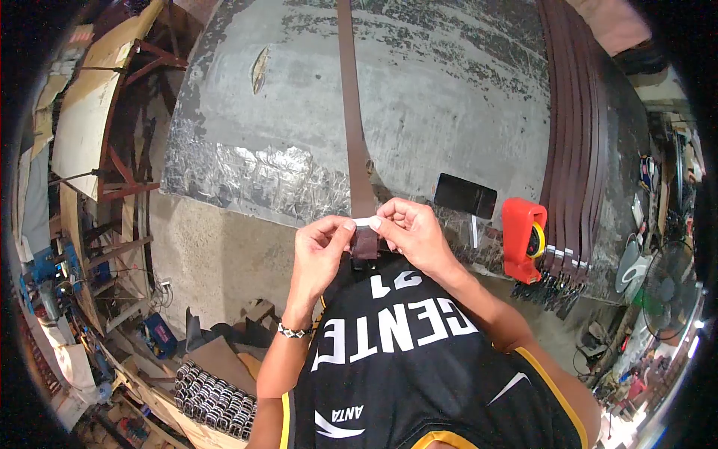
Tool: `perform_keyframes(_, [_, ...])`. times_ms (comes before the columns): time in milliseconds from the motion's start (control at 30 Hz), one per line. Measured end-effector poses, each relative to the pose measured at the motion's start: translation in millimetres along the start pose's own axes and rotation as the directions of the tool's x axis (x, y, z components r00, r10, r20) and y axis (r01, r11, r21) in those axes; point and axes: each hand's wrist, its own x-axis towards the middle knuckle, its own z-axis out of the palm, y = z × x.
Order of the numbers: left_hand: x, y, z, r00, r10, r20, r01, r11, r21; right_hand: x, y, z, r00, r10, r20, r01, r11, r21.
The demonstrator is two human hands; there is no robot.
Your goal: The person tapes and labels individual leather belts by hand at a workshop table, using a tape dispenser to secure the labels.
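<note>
A long brown strap (351, 112) runs down the worn grey table to its near edge, its folded end hanging there by a dark buckle. Across the strap lies a small white strip (365, 222). My left hand (321, 247) pinches the strip's left end between thumb and forefinger. At the right end, my right hand (406, 228) pinches the same strip, its other fingers curled. A red tape dispenser (521, 239) with a yellow-rimmed roll stands to the right, beside a black phone (465, 196).
Many brown straps (572, 135) lie side by side along the table's right part, white strips and buckles at their near ends. Rows of metal buckles (215, 400) sit at the lower left. A wooden frame (90, 120) stands left; a fan (666, 288) is far right.
</note>
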Motion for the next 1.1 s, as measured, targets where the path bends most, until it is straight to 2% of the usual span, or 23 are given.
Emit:
perform_keyframes(267, [-3.7,16.1,2.7,0.999,0.029,0.02,-0.03,0.998,0.057,-3.8,-9.0,-0.3,0.997,-0.075,0.005,0.075,0.997,0.007])
perform_keyframes(733, [-14.2,44.8,17.5,0.994,0.105,-0.004,-0.105,0.993,0.046,-13.7,-30.9,0.8,0.982,-0.18,-0.055,0.18,0.984,0.008])
perform_keyframes(967, [-18.1,58.1,18.5,0.979,0.203,0.023,-0.204,0.977,0.063,-19.4,-50.9,0.0,0.983,-0.185,0.014,0.183,0.98,0.077])
perform_keyframes(1100, [-18.8,61.1,15.3,0.984,0.177,0.025,-0.178,0.983,0.05,-14.9,-54.0,3.3,0.98,-0.199,0.017,0.196,0.975,0.104])
